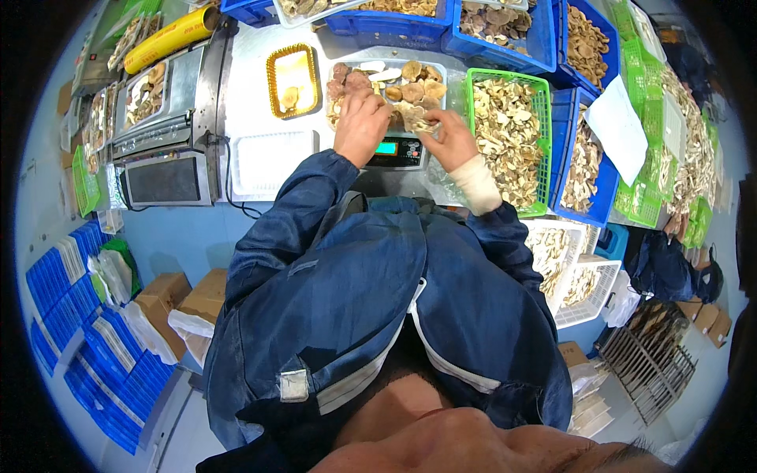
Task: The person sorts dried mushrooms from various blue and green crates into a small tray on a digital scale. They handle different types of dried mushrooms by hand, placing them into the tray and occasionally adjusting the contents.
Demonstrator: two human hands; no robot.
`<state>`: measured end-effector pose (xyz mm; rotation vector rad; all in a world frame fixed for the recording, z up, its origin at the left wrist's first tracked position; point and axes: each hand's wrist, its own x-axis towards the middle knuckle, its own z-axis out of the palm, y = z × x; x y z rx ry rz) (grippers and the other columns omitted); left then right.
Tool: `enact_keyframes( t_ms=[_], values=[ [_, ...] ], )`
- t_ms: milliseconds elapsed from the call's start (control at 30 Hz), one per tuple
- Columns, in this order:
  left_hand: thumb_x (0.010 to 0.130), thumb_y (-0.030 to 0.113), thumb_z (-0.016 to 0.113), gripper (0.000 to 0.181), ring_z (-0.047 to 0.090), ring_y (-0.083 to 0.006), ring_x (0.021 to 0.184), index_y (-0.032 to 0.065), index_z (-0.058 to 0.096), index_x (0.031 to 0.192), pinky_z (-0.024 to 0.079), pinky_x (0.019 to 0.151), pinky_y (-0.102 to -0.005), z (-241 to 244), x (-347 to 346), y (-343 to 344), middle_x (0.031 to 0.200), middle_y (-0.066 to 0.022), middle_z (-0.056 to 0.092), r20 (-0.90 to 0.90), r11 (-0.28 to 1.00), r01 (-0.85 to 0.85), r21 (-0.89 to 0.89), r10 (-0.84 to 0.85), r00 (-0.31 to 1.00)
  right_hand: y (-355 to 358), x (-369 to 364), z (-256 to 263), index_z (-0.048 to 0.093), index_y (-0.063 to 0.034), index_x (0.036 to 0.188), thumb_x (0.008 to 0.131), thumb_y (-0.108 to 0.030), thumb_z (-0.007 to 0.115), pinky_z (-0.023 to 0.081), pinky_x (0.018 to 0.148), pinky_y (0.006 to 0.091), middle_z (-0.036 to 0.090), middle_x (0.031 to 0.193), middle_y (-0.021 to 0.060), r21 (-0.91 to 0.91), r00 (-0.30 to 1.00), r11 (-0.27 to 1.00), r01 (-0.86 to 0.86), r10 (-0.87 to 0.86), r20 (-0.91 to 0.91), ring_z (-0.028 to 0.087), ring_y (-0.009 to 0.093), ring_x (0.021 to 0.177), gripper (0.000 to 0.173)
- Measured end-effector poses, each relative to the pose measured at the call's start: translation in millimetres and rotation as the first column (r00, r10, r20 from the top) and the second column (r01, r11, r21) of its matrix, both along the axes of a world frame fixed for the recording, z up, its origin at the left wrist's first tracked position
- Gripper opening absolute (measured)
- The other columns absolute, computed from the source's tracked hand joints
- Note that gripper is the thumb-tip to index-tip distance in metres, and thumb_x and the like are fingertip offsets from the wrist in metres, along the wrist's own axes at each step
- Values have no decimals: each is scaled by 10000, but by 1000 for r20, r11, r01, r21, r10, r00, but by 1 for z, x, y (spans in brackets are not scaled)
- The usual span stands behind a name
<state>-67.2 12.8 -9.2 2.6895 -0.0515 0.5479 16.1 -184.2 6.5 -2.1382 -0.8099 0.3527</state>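
A clear plastic tray [442,68] rests on a digital scale [411,155] with a lit display. Brown mushroom caps [412,91], reddish-brown pieces [357,80] and pale slices [385,75] lie grouped inside it. My left hand [362,127] is over the tray's near left part, fingers bent down; what is under them is hidden. At the near right corner, my right hand [452,141] pinches dried mushroom slices [416,117] between thumb and fingers. A pale cuff covers the right wrist. To the right, a green basket [542,97] is full of sliced dried mushrooms [507,139].
A gold-rimmed tray [272,77] holds one mushroom piece. Nearer me lies a white tray [275,162]. Left stands a wrapping machine [162,177] with a yellow film roll [171,38]. Blue crates [502,50] of mushrooms line the back; a paper sheet [616,130] lies over one at right.
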Motion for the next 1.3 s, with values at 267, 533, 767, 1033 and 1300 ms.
enact_keyframes(
  t_ms=[267,533,767,1033,1300],
  values=[
    [665,105,724,361,455,-322,1132,75,578,993,348,957,-467,-9,3,-10,1054,-102,524,-55,1000,-7,2,7,998,18,-9,-18,589,-74,1072,785,-183,683,512,743,396,587,1019,132,-50,997,998,27,-23,78,619,327,893,321],
    [653,95,731,372,449,-328,1138,69,563,985,339,966,-463,-12,9,-12,1082,-115,512,-7,999,-36,16,36,999,18,-18,-17,573,-96,1069,780,-191,681,513,729,417,572,1015,109,-109,989,994,6,10,149,609,335,893,323],
    [667,74,697,326,457,-325,1120,71,581,971,342,958,-464,-10,4,-6,1068,-112,520,-27,998,-58,-23,57,998,30,-19,-25,570,-93,1060,764,-134,661,511,752,405,565,992,111,-112,972,993,-28,53,231,597,320,922,312],
    [697,90,670,273,460,-328,1128,59,585,955,346,957,-471,-2,1,-5,1075,-121,524,3,998,-41,-45,41,999,38,-21,-31,578,-107,1072,756,-88,631,519,741,415,558,980,108,-105,955,994,6,25,294,597,325,918,321],
    [749,62,640,356,415,-349,1232,57,591,1102,279,1056,-512,-8,-13,-16,1219,-115,523,-49,999,39,-7,-39,998,32,-19,-50,607,-86,882,799,-93,560,507,708,387,559,881,93,-128,937,991,-49,90,337,596,300,851,96]
  ],
)
